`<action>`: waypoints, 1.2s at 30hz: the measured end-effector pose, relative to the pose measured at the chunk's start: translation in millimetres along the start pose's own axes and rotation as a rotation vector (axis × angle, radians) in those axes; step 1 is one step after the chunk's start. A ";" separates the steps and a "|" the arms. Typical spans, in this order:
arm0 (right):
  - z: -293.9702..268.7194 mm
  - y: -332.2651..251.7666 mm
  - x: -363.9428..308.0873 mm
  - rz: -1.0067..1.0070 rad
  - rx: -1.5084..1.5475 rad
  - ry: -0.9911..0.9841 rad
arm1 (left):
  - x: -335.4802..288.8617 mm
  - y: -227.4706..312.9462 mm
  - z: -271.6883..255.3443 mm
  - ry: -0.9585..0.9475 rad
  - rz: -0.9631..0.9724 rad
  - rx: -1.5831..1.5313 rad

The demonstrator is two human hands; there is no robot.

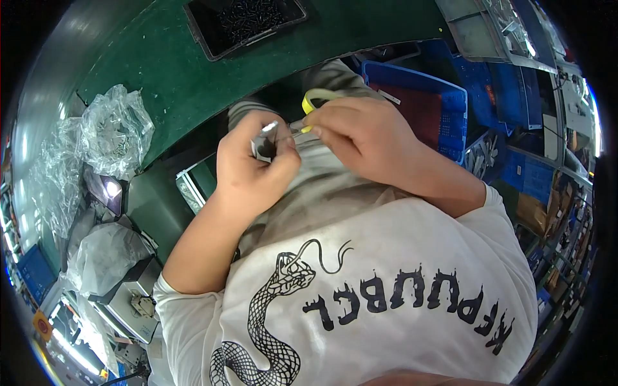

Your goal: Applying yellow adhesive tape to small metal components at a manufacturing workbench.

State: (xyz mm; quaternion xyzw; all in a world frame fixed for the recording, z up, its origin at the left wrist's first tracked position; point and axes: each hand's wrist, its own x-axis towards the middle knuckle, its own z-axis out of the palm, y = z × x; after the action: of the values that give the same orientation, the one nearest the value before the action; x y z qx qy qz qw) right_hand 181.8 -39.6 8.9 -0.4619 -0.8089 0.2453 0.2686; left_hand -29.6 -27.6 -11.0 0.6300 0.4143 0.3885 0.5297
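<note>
My left hand [254, 168] is closed around a small grey metal part [264, 143] held over my lap. My right hand [360, 135] sits just to its right, fingers pinched on a thin clear strip that runs toward the part, with a yellow tape roll [317, 98] looped at its fingertips. Both hands nearly touch above my grey trousers, below the edge of the green workbench [174, 71]. My white shirt with a black snake print fills the lower view.
A black tray of small dark parts [248, 22] lies on the bench at the top. Crumpled clear plastic bags [112, 132] sit at the left. A blue crate [428, 106] stands to the right, with more blue bins and shelves behind it.
</note>
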 end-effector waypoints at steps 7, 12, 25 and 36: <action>-1.6 0.4 1.2 0.162 0.266 -0.001 | 9.6 9.7 -9.7 -0.148 -0.448 -0.510; -1.3 -0.4 1.6 0.268 0.350 -0.037 | 8.7 11.4 -4.1 -0.181 -0.469 -0.378; -4.0 -2.6 4.3 0.377 0.336 -0.074 | 2.8 9.4 1.3 -0.181 -0.246 -0.099; -4.4 -2.8 4.4 0.379 0.330 -0.085 | 2.0 12.5 2.4 -0.194 -0.243 -0.081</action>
State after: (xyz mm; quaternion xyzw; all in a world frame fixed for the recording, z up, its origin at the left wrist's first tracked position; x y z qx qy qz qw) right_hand 181.2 -36.4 14.8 -0.5445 -0.6674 0.4392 0.2554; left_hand -25.3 -27.8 1.2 0.5880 0.4185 0.2753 0.6351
